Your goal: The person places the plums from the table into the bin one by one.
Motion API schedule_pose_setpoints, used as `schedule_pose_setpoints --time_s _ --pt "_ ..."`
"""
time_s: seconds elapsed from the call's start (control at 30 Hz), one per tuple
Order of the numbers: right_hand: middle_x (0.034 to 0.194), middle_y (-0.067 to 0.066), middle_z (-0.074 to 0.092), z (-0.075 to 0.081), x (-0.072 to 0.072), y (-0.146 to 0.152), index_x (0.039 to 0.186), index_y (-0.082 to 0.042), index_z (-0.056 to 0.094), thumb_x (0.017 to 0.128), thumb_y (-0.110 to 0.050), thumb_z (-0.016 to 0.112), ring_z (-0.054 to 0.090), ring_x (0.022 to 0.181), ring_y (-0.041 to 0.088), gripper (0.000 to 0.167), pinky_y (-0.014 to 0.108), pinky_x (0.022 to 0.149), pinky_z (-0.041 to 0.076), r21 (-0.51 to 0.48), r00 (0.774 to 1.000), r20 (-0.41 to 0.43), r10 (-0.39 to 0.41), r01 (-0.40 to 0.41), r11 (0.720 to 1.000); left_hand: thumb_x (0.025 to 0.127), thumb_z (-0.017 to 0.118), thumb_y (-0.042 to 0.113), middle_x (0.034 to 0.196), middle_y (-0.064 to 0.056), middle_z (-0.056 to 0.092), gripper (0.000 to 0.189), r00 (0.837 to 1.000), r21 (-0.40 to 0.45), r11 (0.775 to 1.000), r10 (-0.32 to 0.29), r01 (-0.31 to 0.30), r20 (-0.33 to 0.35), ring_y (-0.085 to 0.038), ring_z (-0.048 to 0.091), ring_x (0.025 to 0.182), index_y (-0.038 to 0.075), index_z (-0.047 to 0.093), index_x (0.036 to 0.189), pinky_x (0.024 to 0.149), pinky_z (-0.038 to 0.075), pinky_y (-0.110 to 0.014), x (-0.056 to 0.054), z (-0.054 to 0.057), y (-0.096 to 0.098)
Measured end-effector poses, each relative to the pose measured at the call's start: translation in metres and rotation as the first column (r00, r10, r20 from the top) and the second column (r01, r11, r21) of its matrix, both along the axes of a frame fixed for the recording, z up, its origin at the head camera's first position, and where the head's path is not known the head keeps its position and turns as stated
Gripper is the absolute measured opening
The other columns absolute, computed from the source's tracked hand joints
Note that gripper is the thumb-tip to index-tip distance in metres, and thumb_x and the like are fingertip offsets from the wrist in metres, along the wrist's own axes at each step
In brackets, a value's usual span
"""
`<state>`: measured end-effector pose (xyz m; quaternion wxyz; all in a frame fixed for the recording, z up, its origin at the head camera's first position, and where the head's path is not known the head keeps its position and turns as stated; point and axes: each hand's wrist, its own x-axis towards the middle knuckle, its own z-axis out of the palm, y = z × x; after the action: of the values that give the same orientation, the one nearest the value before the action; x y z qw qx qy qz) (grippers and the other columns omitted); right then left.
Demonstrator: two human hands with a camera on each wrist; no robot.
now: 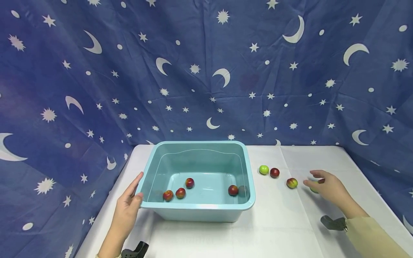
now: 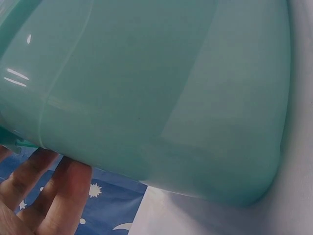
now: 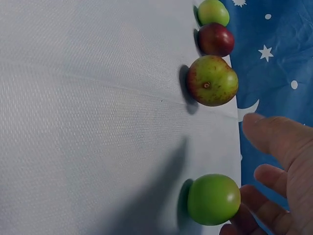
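Note:
My left hand touches the left rim of a pale teal plastic tub, its fingers fairly straight. In the left wrist view, fingers lie along the tub's outer wall. On the right, my right hand reaches over a green apple, thumb and fingers spread apart. The right wrist view has the fingertips right at the apple's far side and the thumb raised away from it. A yellow-green apple with a red blush sits just left of this hand.
Inside the tub lie several red fruits. Right of the tub, another green apple and a dark red fruit sit side by side on the white-covered table. A blue star-and-moon cloth hangs behind.

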<state>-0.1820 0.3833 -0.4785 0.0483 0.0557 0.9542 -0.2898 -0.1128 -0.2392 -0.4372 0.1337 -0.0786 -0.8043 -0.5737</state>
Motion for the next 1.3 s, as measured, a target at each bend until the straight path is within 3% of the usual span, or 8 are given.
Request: schedule_pose_setpoints --time_s 0.37,0.57,1.03,1.3 --pt "0.127 0.036 0.046 -0.006 0.004 0.007 0.134 0.009 0.045 0.090 -0.037 0.066 0.049 0.109 0.050 0.067 0.057 0.080 0.049 -0.024 0.996 0.081 -0.024 0.026 0.999 0.098 0.040 -0.001 0.152 -0.006 0.034 0.056 1.000 -0.001 1.000 -0.002 0.002 -0.008 -0.008 0.043 0.128 0.021 0.039 0.149 0.090 0.044 -0.015 -0.001 -0.001 -0.001" --pt "0.127 0.037 0.045 -0.015 0.008 0.009 0.133 0.009 0.045 0.090 -0.038 0.066 0.045 0.111 0.053 0.067 0.061 0.085 0.045 -0.017 0.996 0.085 -0.030 0.032 0.999 0.099 0.039 -0.002 0.153 -0.008 0.032 0.055 1.000 0.032 0.999 -0.028 0.028 -0.006 -0.007 0.042 0.128 0.018 0.038 0.150 0.090 0.046 -0.017 -0.001 -0.001 0.000" --pt "0.124 0.039 0.045 -0.017 0.010 0.011 0.131 0.012 0.044 0.090 -0.040 0.066 0.044 0.111 0.055 0.070 0.064 0.086 0.042 -0.005 0.998 0.046 -0.034 0.034 0.999 0.100 0.040 0.001 0.153 -0.008 0.033 0.053 1.000 0.019 1.000 -0.019 0.019 -0.004 -0.005 0.043 0.126 0.017 0.037 0.150 0.088 0.048 -0.016 0.000 0.000 0.000" --pt "0.124 0.035 0.047 -0.009 0.010 0.008 0.133 0.010 0.044 0.090 -0.045 0.065 0.049 0.108 0.049 0.073 0.055 0.079 0.049 -0.051 0.998 0.035 -0.048 0.049 0.997 0.100 0.039 0.000 0.154 -0.009 0.032 0.053 1.000 0.016 1.000 -0.021 0.021 0.000 -0.004 0.042 0.127 0.017 0.036 0.151 0.088 0.047 -0.016 0.001 0.000 0.000"
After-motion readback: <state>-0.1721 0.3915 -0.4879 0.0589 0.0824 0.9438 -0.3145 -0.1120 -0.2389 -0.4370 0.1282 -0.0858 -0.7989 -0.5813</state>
